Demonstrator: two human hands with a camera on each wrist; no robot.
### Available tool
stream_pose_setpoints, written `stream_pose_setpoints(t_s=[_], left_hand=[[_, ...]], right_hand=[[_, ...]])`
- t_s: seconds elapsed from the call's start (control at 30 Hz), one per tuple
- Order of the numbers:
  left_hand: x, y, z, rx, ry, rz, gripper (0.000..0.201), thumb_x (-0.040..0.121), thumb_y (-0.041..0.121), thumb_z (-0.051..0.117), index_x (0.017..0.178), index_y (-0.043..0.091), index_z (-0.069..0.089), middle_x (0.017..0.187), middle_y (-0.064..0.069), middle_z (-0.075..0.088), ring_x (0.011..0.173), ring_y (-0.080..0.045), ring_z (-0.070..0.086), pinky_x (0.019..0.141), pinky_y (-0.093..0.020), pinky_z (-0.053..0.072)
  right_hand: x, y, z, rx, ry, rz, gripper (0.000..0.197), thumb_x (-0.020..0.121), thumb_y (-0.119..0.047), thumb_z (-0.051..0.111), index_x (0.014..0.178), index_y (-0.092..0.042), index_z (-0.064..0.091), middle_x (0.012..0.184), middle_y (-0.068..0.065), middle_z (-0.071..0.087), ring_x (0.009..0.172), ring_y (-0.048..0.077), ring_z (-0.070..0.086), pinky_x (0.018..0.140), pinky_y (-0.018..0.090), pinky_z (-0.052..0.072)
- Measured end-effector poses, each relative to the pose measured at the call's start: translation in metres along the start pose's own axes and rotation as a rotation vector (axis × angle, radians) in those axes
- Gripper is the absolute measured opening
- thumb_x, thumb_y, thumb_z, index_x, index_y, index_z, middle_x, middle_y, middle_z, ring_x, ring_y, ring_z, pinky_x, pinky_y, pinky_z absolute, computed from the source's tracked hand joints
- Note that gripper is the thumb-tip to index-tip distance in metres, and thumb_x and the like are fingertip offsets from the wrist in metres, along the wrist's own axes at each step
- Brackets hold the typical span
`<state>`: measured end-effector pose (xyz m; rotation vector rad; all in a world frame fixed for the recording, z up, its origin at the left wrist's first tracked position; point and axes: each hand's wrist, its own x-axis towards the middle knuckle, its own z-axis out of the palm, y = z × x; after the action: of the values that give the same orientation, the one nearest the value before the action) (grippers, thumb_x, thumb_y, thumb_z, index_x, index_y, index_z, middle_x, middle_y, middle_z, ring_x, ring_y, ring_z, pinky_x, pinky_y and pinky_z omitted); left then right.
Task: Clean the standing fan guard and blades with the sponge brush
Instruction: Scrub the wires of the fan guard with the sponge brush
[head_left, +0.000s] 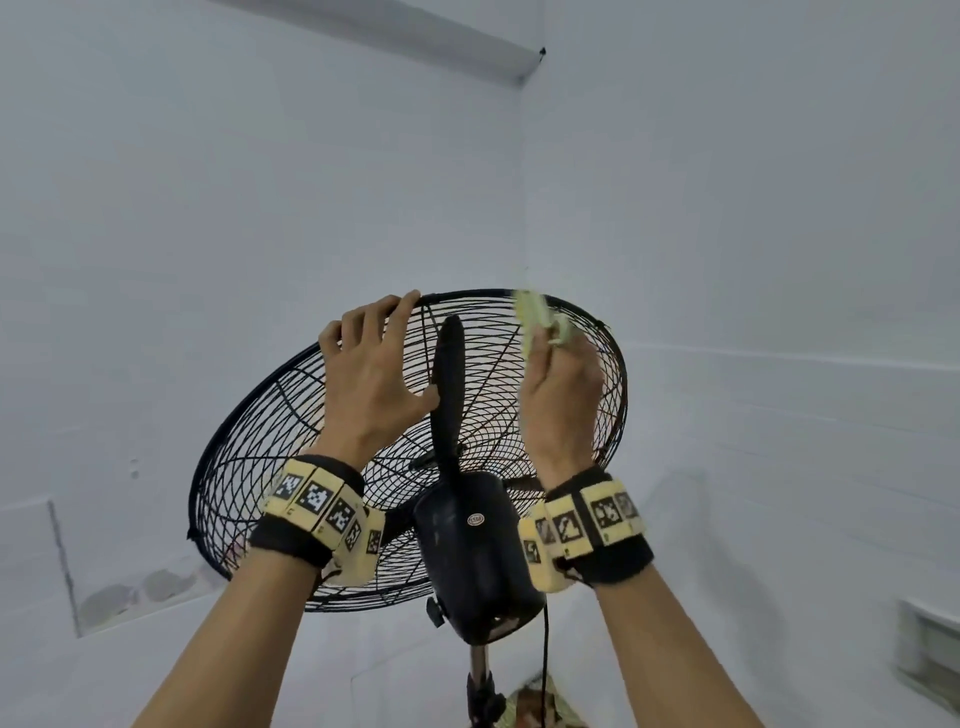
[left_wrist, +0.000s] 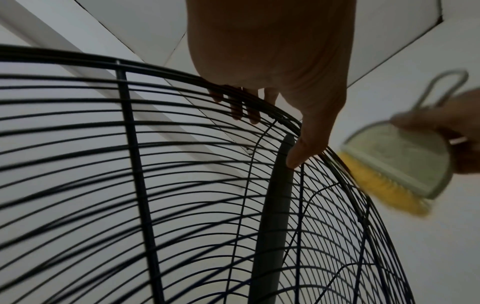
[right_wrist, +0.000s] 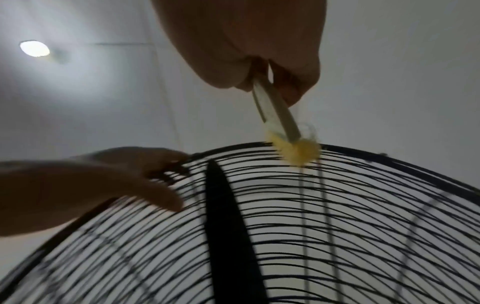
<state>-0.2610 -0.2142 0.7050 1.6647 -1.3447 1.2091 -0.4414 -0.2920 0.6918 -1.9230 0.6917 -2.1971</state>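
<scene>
The left hand (head_left: 371, 382) hooks its fingers over the guard (head_left: 249, 447) rim mid-frame while the right hand (head_left: 563, 395) pinches the brush (head_left: 535, 317) on the top wires, likely sweeping along next.

The head view looks out from behind the fan guard (head_left: 405, 441) at the wall corner. Both wrist views look up close along its wires to the ceiling, sharing the top rim.

Both arms raised, centre frame. Left hand (head_left: 371, 371) fingers hooked fwd, thumb spread right. Right hand (head_left: 563, 387) pinched shut, fingers up, banded wrists.
</scene>
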Motion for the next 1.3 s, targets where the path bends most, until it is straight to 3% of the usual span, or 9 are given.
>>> stream_pose_setpoints(t_s=[0.13,0.3,0.5,0.6,0.7,0.9,1.1,1.17,1.3], left_hand=[[-0.002,0.002,-0.003,-0.003,0.009,-0.002,0.106,0.064,0.042,0.088,0.157,0.02,0.041,0.147,-0.005,0.05,0.133,-0.03,0.043,0.11,-0.049,0.029],[-0.012,0.002,-0.008,-0.011,0.034,0.001,0.107,0.064,0.044,0.089,0.157,0.02,0.041,0.146,-0.004,0.05,0.132,-0.029,0.043,0.111,-0.047,0.026],[-0.011,0.007,-0.01,-0.024,0.025,-0.015,0.107,0.063,0.042,0.09,0.156,0.02,0.042,0.147,-0.005,0.05,0.133,-0.03,0.044,0.11,-0.049,0.028],[-0.013,0.005,-0.012,-0.026,0.021,-0.009,0.107,0.064,0.043,0.09,0.156,0.02,0.041,0.146,-0.004,0.05,0.133,-0.029,0.043,0.111,-0.048,0.027],[-0.015,0.008,-0.012,-0.022,0.03,-0.002,0.105,0.064,0.042,0.088,0.156,0.02,0.041,0.145,-0.003,0.05,0.132,-0.028,0.043,0.111,-0.047,0.026],[-0.01,0.009,-0.01,-0.013,0.019,-0.011,0.107,0.062,0.04,0.089,0.155,0.018,0.042,0.146,-0.006,0.051,0.132,-0.031,0.044,0.108,-0.05,0.029],[-0.011,0.004,-0.012,-0.027,0.012,-0.012,0.107,0.063,0.043,0.09,0.156,0.02,0.041,0.145,-0.004,0.05,0.132,-0.029,0.044,0.11,-0.048,0.027],[-0.01,0.008,-0.012,-0.025,0.007,-0.008,0.107,0.062,0.041,0.09,0.155,0.019,0.042,0.145,-0.005,0.05,0.131,-0.03,0.045,0.109,-0.049,0.028],[-0.008,0.007,-0.013,-0.037,-0.009,-0.019,0.106,0.062,0.039,0.09,0.155,0.017,0.043,0.146,-0.005,0.051,0.131,-0.031,0.045,0.109,-0.05,0.029]], right_hand=[[-0.018,-0.024,0.006,0.117,-0.192,-0.233,0.038,0.111,-0.031,0.039,0.12,-0.003,0.062,0.099,0.001,0.062,0.082,0.012,0.057,0.064,0.006,0.042],[0.01,0.01,-0.021,-0.066,0.098,0.199,0.034,0.11,-0.021,0.041,0.115,0.003,0.064,0.104,0.016,0.069,0.091,0.031,0.064,0.075,0.024,0.039],[-0.016,-0.029,-0.007,0.095,-0.29,-0.255,0.034,0.112,-0.028,0.04,0.121,-0.005,0.063,0.095,0.001,0.063,0.078,0.018,0.064,0.061,0.021,0.052],[0.002,-0.018,-0.02,0.066,-0.033,-0.079,0.029,0.11,-0.023,0.046,0.109,-0.004,0.067,0.084,0.003,0.066,0.063,0.01,0.062,0.056,0.012,0.047],[0.02,0.003,-0.034,-0.139,0.048,0.184,0.035,0.11,-0.023,0.043,0.11,0.002,0.067,0.097,0.014,0.07,0.082,0.028,0.066,0.068,0.022,0.041],[-0.002,-0.042,-0.012,0.071,-0.251,-0.306,0.032,0.11,-0.022,0.045,0.101,-0.003,0.069,0.075,-0.007,0.055,0.056,0.002,0.054,0.049,0.005,0.034],[0.048,-0.008,-0.032,-0.129,-0.062,0.197,0.038,0.111,-0.024,0.039,0.105,0.001,0.066,0.095,0.013,0.069,0.077,0.019,0.062,0.062,0.006,0.044],[0.046,-0.019,-0.024,-0.119,-0.115,0.101,0.038,0.111,-0.023,0.039,0.106,0.002,0.067,0.087,0.008,0.067,0.072,0.018,0.062,0.066,0.022,0.055],[0.022,-0.048,-0.002,0.131,-0.271,-0.146,0.037,0.11,-0.023,0.045,0.098,0.003,0.068,0.059,-0.013,0.046,0.046,-0.002,0.052,0.039,0.011,0.035]])
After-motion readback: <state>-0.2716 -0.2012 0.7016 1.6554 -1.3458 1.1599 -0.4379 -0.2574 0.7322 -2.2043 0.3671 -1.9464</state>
